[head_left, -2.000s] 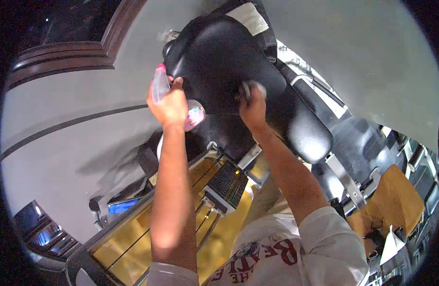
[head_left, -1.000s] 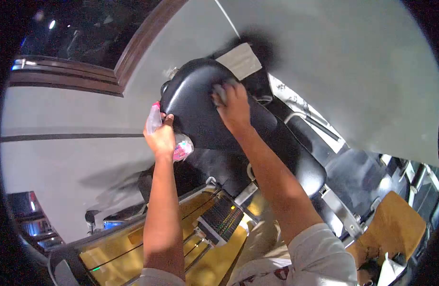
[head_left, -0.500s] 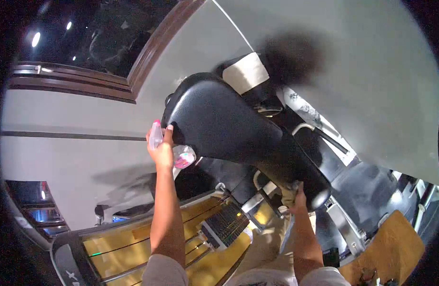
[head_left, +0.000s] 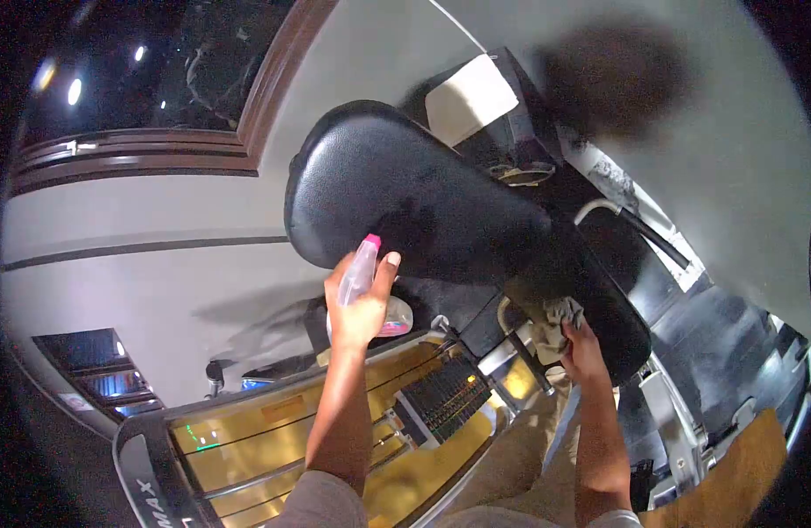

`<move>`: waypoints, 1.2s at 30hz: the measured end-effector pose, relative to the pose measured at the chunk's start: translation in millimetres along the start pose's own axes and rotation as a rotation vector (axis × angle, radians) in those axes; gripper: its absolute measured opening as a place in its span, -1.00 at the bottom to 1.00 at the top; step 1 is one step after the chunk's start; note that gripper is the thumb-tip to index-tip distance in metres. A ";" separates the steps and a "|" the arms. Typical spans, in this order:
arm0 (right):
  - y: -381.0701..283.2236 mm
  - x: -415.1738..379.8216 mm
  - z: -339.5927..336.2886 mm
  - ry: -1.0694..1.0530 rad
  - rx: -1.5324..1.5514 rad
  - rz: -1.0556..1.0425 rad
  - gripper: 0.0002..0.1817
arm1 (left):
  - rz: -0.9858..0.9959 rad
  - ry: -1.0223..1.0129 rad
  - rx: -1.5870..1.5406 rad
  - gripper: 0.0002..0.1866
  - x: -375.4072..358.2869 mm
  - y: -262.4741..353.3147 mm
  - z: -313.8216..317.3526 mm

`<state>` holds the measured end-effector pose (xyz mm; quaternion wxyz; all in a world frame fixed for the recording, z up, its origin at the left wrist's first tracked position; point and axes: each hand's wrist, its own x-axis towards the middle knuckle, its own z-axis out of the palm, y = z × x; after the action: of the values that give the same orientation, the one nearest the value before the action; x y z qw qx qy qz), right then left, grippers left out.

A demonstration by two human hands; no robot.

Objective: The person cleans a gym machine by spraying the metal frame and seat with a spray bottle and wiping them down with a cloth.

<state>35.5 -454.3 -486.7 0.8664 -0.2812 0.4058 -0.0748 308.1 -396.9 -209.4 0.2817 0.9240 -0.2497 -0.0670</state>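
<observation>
While the left hand [head_left: 363, 308] grips a spray bottle [head_left: 360, 283] upright, right hand [head_left: 583, 343] clutches cloth [head_left: 553, 319].

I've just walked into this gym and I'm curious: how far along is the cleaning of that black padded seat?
Mid-job, by the look of it. The left hand holds a spray bottle up against the black pad. The right hand presses a cloth at the pad's lower end. The pad's upper part shines, but I cannot tell whether it is wiped. The metal frame below looks untouched, so it may be left.
</observation>
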 end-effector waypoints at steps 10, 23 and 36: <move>-81.7 27.7 97.3 0.009 -0.071 -0.282 -0.51 | 0.050 -0.267 0.114 -0.79 43.8 5.9 -66.4; -68.1 151.1 221.8 0.430 -0.849 -1.391 -0.56 | -0.108 -0.654 -0.055 -0.55 160.6 14.2 -81.3; -158.4 134.1 296.5 0.693 -0.384 -1.243 -0.56 | -0.160 -0.670 -0.108 -0.73 172.2 13.9 -84.2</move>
<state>360.5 -507.3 -336.6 0.4219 -0.5661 0.4280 -0.5642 473.6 -451.8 -128.7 0.2264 0.8511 -0.2511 -0.4015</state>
